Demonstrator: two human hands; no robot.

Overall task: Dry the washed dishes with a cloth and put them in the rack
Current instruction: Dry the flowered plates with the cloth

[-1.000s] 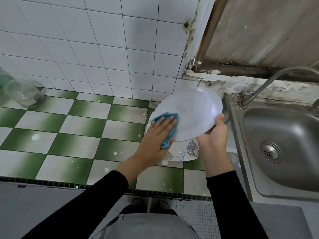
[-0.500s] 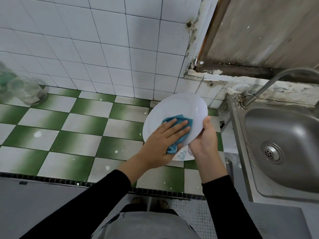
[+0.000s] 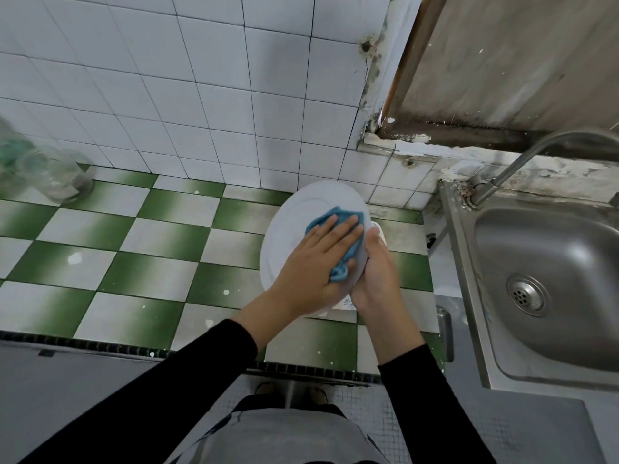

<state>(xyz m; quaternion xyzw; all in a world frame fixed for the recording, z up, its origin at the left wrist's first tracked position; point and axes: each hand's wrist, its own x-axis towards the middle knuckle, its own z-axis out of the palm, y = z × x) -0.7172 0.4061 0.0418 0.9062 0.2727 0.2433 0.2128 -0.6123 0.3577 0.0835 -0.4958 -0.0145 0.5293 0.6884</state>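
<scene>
Wiping is the step in hand, by my judgement: my left hand (image 3: 311,262) lies flat on the blue cloth (image 3: 345,217), fingers (image 3: 335,234) straight and close together, pressing it against the face of a white plate (image 3: 291,229). A loose tail of the cloth hangs out under my palm. My right hand (image 3: 375,279) grips the plate at its right edge, thumb along the rim on my side. The other fingers are curled behind it, where I cannot see them. The plate is tilted up towards me, clear of the worktop, and the cloth covers its upper right part, so the bare left half lies beyond my fingertips.

As for progress, this plate is mid-dry and not yet put away. The rack is nowhere in view, so I cannot tell whether anything stands in it. Just behind the plate a sliver of another white dish (image 3: 381,233) shows, resting on the green-and-white tiled counter (image 3: 134,256); I take it to be waiting its turn, though too little shows to be sure.

Further off, the steel sink (image 3: 502,256) sits to my right with its tap (image 3: 522,159) above. A blurred glass jar (image 3: 63,175) stands well apart at the far left against the wall.
</scene>
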